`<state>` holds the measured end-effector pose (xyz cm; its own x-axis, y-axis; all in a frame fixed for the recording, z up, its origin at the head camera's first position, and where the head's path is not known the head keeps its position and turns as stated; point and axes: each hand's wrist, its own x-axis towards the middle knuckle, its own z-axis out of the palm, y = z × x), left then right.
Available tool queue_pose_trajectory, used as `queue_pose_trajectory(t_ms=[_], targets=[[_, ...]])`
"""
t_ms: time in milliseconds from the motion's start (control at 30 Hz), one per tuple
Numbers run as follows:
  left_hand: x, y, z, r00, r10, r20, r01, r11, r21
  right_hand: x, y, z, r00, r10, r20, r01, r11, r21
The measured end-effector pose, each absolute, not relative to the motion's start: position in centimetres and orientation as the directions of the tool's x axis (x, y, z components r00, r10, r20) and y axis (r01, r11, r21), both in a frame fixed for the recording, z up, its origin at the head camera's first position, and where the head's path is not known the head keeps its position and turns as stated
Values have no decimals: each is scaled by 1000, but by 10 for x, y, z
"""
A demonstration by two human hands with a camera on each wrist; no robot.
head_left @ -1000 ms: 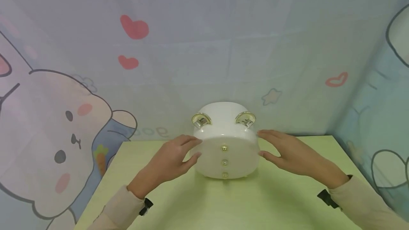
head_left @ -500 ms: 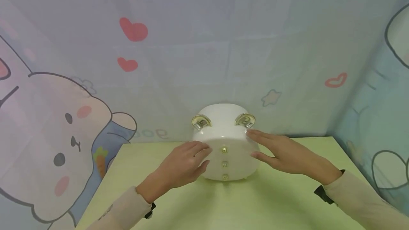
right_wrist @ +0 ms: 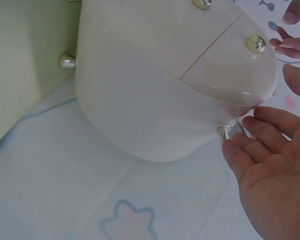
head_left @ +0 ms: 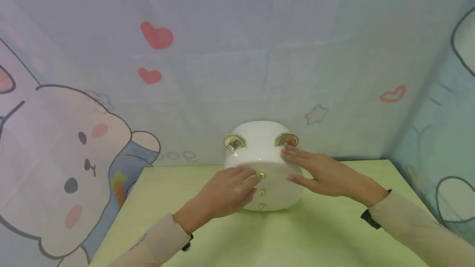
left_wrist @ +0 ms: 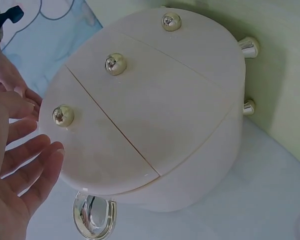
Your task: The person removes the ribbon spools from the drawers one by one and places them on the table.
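Note:
A white, rounded storage box (head_left: 276,186) with seams across its front stands on the green table. Three gold knobs run down that front, the top knob (head_left: 262,175) uppermost. My left hand (head_left: 226,193) is held before the left part of the front, its loosely bent fingers close beside the top knob (left_wrist: 63,116) in the left wrist view. My right hand (head_left: 323,174) reaches over the box's upper right edge. Its fingertips lie right at the right gold ring ornament (right_wrist: 233,131) in the right wrist view. Another gold ring ornament (head_left: 235,141) sits at the upper left.
Small gold feet (left_wrist: 249,47) hold up the box. Behind it hangs a pale cloth backdrop (head_left: 208,94) printed with hearts and a rabbit, close to the far edge of the green table (head_left: 167,188). More printed cloth (head_left: 445,135) hangs at the right.
From beside the box, my left hand has moved right across its front to the top knob. My right hand has moved left, its fingertips now over the upper right edge by the ring ornament.

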<state>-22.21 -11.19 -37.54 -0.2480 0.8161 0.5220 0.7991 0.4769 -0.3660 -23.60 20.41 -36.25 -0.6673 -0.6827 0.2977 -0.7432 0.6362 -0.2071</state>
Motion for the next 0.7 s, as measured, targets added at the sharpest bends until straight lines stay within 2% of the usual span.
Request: queue_pose_trajectory(t_ms=[200, 533, 700], targets=[[-226, -104, -383, -233, 836, 497, 794, 459, -399, -242, 205, -364, -648, -702, 296, -759, 627, -174], [-228, -95, -390, -191, 859, 476, 714, 454, -533, -243, 207, -362, -642, -731, 232, -763, 638, -101], [-229, -94, -390, -188, 856, 481, 706, 458, -540, -245, 206, -361, -629, -744, 228, -773, 630, -76]])
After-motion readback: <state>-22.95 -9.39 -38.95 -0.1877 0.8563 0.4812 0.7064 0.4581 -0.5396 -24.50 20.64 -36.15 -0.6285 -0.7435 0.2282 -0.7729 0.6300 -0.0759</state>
